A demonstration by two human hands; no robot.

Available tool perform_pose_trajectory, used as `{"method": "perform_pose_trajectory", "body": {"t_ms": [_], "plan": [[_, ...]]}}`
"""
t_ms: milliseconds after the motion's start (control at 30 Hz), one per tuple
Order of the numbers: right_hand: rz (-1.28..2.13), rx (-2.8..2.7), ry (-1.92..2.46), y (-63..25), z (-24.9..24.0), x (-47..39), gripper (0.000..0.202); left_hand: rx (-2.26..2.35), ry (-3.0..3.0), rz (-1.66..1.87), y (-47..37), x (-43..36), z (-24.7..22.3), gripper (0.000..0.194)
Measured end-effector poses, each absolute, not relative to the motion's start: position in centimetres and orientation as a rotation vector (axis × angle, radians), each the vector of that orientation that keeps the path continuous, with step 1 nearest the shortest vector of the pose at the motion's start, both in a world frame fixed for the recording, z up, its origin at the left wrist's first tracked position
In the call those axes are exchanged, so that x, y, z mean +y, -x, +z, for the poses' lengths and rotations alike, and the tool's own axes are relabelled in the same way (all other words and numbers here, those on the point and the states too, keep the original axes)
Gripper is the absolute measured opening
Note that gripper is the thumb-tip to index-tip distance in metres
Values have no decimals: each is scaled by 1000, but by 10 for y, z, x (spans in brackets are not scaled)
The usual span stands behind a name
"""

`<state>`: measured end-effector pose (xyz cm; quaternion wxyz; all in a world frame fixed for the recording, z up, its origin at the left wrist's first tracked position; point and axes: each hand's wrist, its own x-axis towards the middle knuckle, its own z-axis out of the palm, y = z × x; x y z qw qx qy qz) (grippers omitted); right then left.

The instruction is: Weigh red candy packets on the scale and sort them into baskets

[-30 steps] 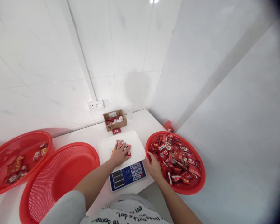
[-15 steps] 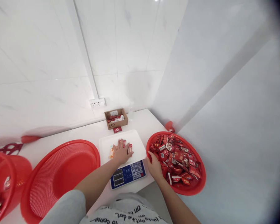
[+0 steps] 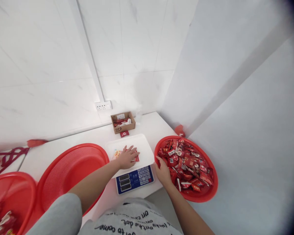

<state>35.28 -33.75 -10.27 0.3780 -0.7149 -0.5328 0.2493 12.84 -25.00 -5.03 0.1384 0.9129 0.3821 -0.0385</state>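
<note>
My left hand lies palm down with fingers spread over small red packets on the white tray of a weighing scale. A pale packet with orange marks shows beside its wrist side. Below the tray is the scale's blue keypad panel, its displays dark. My right hand is closed on the near-left rim of a red basket, close against the tray's right corner. Many red wrapped snack packets fill that basket. The undersides of both hands are hidden.
Left of the scale stands a red mesh basket. Another red container with packets sits at the lower left. Behind the tray are a cardboard box and one red packet. Walls border the white table.
My left hand has shifted slightly left over the packets, fingers still spread. My right hand keeps its place on the basket rim. The view has moved a little.
</note>
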Motion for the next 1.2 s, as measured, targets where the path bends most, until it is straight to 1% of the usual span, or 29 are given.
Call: {"method": "perform_pose_trajectory", "body": {"t_ms": [133,200,300,433,567,700,800,867,1033,1200], "plan": [[639,-1362,1815,-353,-103,-338,46,1814,-2330,52,-135,-263,-57,63],[631,-1366,1804,-353,-103,-338,46,1988,-2123,17,-137,-265,-62,67],[626,-1363,1815,-353,-103,-338,46,2007,-1967,-53,-138,-262,-69,72],[639,-1370,1823,-353,-101,-338,47,2031,-1928,-57,-142,-253,-77,74],[648,-1363,1820,-352,-99,-339,46,1971,-2094,-63,-140,-246,-82,74],[647,-1361,1811,-352,-98,-339,46,1768,-2318,-62,-127,-240,-82,68],[642,-1365,1805,-353,-99,-339,46,1641,-2416,-29,-120,-240,-79,68],[646,-1364,1813,-353,-99,-339,46,1684,-2420,27,-121,-245,-77,69],[635,-1359,1812,-353,-101,-338,46,2041,-2144,107,-133,-266,-79,75],[641,-1364,1804,-353,-101,-338,47,2023,-2127,25,-137,-271,-86,77]]}}
